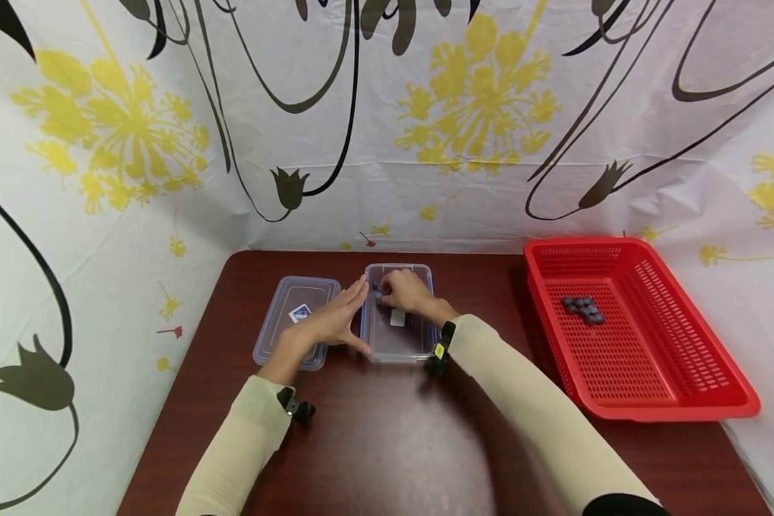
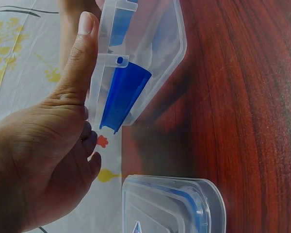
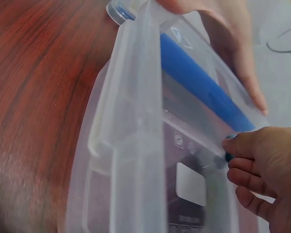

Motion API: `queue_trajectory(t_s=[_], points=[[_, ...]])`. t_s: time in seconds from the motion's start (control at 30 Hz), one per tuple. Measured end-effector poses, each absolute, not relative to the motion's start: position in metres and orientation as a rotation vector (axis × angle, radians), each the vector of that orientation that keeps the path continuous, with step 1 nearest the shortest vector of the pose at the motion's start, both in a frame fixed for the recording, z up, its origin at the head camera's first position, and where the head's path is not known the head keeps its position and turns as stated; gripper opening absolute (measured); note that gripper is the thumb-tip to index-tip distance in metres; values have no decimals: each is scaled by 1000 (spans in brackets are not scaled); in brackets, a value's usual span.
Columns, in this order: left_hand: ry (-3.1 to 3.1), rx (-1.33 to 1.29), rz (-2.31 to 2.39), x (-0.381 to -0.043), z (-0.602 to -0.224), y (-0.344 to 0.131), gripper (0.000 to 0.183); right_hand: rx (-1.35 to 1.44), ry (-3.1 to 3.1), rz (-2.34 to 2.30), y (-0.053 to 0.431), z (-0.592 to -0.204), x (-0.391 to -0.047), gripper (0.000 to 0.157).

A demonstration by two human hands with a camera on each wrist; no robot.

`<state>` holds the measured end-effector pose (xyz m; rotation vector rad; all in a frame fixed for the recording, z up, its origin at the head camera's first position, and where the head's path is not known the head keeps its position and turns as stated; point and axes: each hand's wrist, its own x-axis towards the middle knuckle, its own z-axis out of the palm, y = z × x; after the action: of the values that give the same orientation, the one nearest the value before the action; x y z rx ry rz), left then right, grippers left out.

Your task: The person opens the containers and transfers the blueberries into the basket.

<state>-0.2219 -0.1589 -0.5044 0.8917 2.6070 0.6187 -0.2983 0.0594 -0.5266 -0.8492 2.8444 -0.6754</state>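
A clear plastic container [image 1: 400, 351] with blue side clips stands lidless on the table. My right hand [image 1: 405, 290] reaches inside its far left part. Between thumb and index finger it pinches a blueberry [image 3: 229, 148], a small dark blue ball mostly covered by the fingers. More blueberries [image 1: 377, 292] lie by those fingers, inside the container. My left hand [image 1: 329, 319] is spread along the container's left wall, fingers toward the far corner and thumb at the near one. In the left wrist view the straight thumb lies along the rim, above a hanging blue clip [image 2: 126, 94].
The clear lid [image 1: 274, 337], bearing a blue and white sticker, lies flat left of the container, partly beneath my left forearm. A red basket [image 1: 626, 373] stands at the right with several blueberries [image 1: 583, 309] in it. A patterned cloth [image 1: 387, 208] hangs behind the table.
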Motion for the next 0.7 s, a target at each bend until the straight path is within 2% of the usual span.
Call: queue_trajectory(t_s=[0.37,0.7], points=[[2609,866,612,-223,-504,-160,139,-1070,2836,-653,83,-483,-292,21],[2612,880,606,-223,-504,-159,140,-1195,2866,-638,126,-445,-280,20]])
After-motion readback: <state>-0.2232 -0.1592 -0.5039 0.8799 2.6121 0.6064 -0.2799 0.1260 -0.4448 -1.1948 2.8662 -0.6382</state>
